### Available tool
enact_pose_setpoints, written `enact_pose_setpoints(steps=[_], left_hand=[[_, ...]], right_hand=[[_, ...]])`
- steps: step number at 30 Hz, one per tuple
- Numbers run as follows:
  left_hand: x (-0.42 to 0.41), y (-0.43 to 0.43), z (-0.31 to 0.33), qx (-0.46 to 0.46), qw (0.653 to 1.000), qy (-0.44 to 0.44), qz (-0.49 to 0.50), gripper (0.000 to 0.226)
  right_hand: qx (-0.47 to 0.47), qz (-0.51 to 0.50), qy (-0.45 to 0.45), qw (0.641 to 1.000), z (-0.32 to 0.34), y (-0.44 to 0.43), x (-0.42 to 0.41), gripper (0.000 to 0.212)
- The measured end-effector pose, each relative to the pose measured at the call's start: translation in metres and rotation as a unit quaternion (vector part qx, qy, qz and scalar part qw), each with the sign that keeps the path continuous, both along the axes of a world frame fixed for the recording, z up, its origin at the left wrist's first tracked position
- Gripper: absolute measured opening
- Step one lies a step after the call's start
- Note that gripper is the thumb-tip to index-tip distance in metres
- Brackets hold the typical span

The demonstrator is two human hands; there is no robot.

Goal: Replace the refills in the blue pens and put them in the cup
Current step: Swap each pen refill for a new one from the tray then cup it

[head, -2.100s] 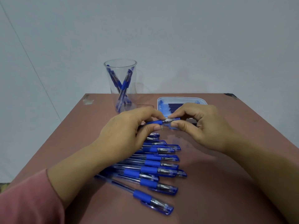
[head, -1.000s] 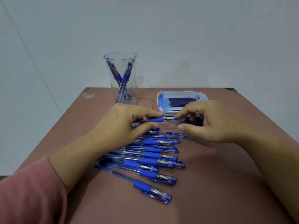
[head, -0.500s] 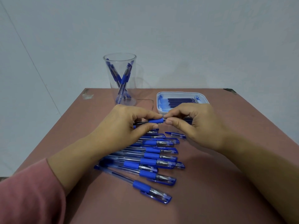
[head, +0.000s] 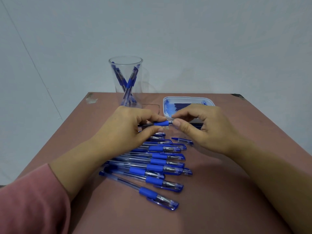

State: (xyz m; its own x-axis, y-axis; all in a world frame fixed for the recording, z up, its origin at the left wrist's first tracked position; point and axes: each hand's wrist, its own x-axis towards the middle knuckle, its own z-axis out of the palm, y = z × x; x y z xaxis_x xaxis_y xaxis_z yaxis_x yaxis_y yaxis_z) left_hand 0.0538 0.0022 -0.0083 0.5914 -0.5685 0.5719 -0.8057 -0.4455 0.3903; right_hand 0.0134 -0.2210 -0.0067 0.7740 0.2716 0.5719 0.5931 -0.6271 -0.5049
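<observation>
Thumb and forefinger of a person's left hand (head: 128, 127) pinch a blue pen (head: 161, 123) by its rubber grip, the remaining fingers curled underneath. The right hand (head: 207, 127) meets it from the other side, its thumb and forefinger pressed together on the pen's metal tip (head: 170, 122) and its other fingers loosely bent behind. The pen lies level between the two hands, held just above the brown table (head: 236, 191), over the far end of a row of pens (head: 160, 164) and just in front of a white tray (head: 185, 98).

The tray sits toward the far edge of the table and holds dark blue refills (head: 182, 105) laid side by side; the right hand hides its near part. To its left a clear cup (head: 125, 66) stands upright at the table's far edge, with several blue pens (head: 130, 81) leaning crossed inside it, tips down.

The pens in the row lie side by side on the table with caps on, capped ends toward the right. A loose cap (head: 183, 141) lies on the table just right of the row, below the right hand. A pink sleeve (head: 30, 203) covers the left forearm at lower left.
</observation>
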Motion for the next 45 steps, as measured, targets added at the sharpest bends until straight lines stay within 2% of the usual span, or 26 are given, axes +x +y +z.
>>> enact_pose_setpoints(steps=[4,8,14,18,23,28,32,34,37,39,43,44,45], left_hand=[[0.0007,0.0004,0.0001,0.004,0.999,-0.044,-0.005,0.029],[0.0026,0.0009,-0.0014,0.002,0.998,-0.054,-0.009,0.027],[0.0022,0.0003,-0.0003,0.0,0.998,-0.063,-0.019,0.03],[0.0065,0.0018,-0.003,0.004,0.997,-0.071,-0.003,0.026],[0.005,0.0011,-0.0022,0.001,0.997,-0.069,-0.015,0.027],[0.0067,0.0018,-0.0036,0.009,0.997,-0.075,-0.004,0.034],[0.0066,0.002,-0.0035,0.01,0.997,-0.071,0.006,0.028],[0.0069,0.002,-0.0046,0.014,0.997,-0.07,0.01,0.027],[0.0075,0.0023,-0.0054,0.009,0.997,-0.07,0.017,0.026],[0.0076,0.0021,-0.0055,0.006,0.997,-0.071,0.021,0.024],[0.0069,0.0016,-0.0062,0.001,0.998,-0.068,0.015,0.025],[0.0065,0.0016,-0.006,0.001,0.998,-0.066,0.014,0.026],[0.0062,0.0016,-0.0058,0.002,0.998,-0.063,0.013,0.026]], right_hand=[[-0.001,-0.004,0.014,1.0,-0.0032,0.0049,0.0025,0.006],[0.006,0.014,0.02,1.0,-0.001,0.005,0.001,0.029],[0.024,0.009,0.034,0.999,-0.0017,0.0046,0.0008,0.008],[0.006,-0.002,-0.006,1.0,0.0001,0.0061,0.0002,0.026],[0.01,-0.009,0.003,1.0,0.0002,0.0069,-0.001,0.011],[-0.028,-0.018,-0.025,0.999,0.0005,0.0076,0.0004,0.024],[-0.02,-0.031,0.015,0.999,0.0007,0.0077,-0.0005,0.015],[-0.029,-0.03,0.005,0.999,-0.0011,0.0083,0.0012,0.012],[-0.028,-0.023,-0.003,0.999,-0.0006,0.0075,0.0007,0.036],[-0.007,-0.031,0.018,0.999,0.0006,0.0072,-0.0006,0.041],[0.005,-0.037,0.038,0.999,-0.0013,0.0093,0.0009,0.009],[0.007,-0.031,0.038,0.999,-0.0016,0.01,0.001,0.006],[0.012,-0.024,0.039,0.999,-0.0012,0.0104,0.0003,0.012]])
